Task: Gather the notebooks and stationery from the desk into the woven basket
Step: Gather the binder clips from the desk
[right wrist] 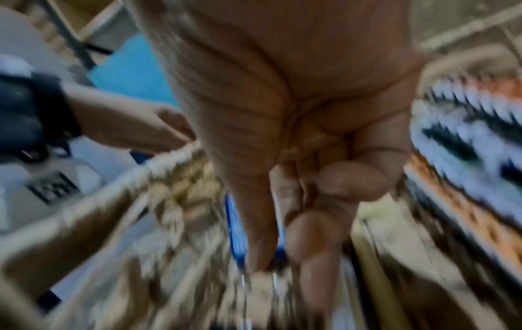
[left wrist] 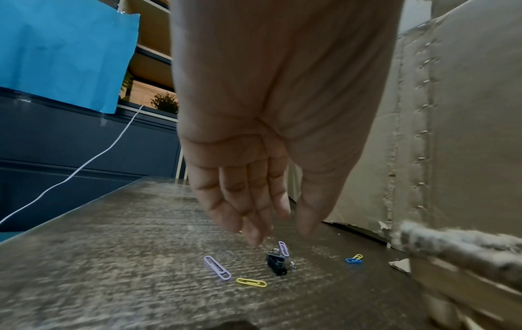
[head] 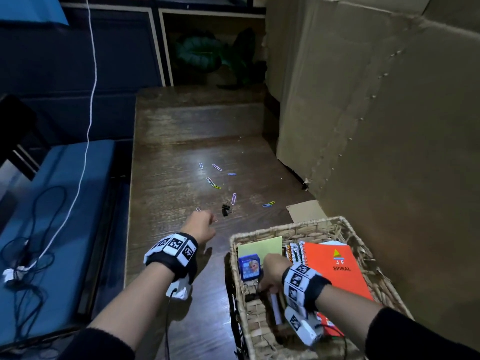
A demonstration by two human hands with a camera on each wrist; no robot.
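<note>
Right hand (head: 273, 273) low in woven basket (head: 363, 245), grip blurred, unreadable; left hand (left wrist: 254, 192) loosely spread above binder clip (left wrist: 276, 263).

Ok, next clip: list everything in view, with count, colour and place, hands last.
Paper clips: about ten, purple, blue, yellow, scattered mid-desk.
Binder clip: one, black, on the desk just beyond the left hand.
Woven basket: one, tan, at the desk's near right.
Spiral notebook: one, orange, in the basket's right side.
Yellow-green pad: one, at the basket's far left.
Blue box: one, pictured lid, in the basket.
Cardboard box: one, brown, right of the desk.
Cable: one, white, hanging at left.
Left hand: empty, above the desk.
Right hand: inside the basket; grip unclear.
</note>
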